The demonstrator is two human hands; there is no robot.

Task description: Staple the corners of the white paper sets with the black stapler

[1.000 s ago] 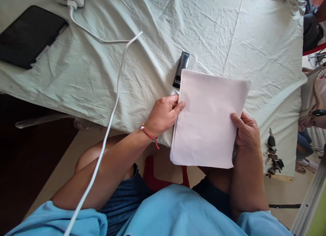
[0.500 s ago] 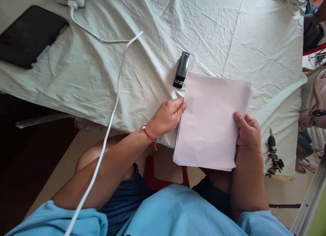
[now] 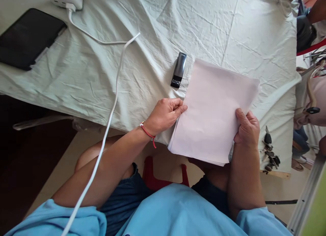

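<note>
A black tablet (image 3: 28,37) lies far left on the worktop (image 3: 142,70). The left hand (image 3: 165,114) pinches the paper stack (image 3: 214,110) at its left edge, a stapler (image 3: 178,70) just beyond; the right hand (image 3: 246,129) clamps its right edge, near keys (image 3: 270,153).

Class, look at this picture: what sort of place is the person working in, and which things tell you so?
Probably a makeshift desk indoors: a table under a wrinkled cloth, with a stapler, a stack of paper and a tablet.

Black tablet (image 3: 28,37), white cable (image 3: 112,103), keys (image 3: 270,154) — all on the cloth (image 3: 152,19).
</note>
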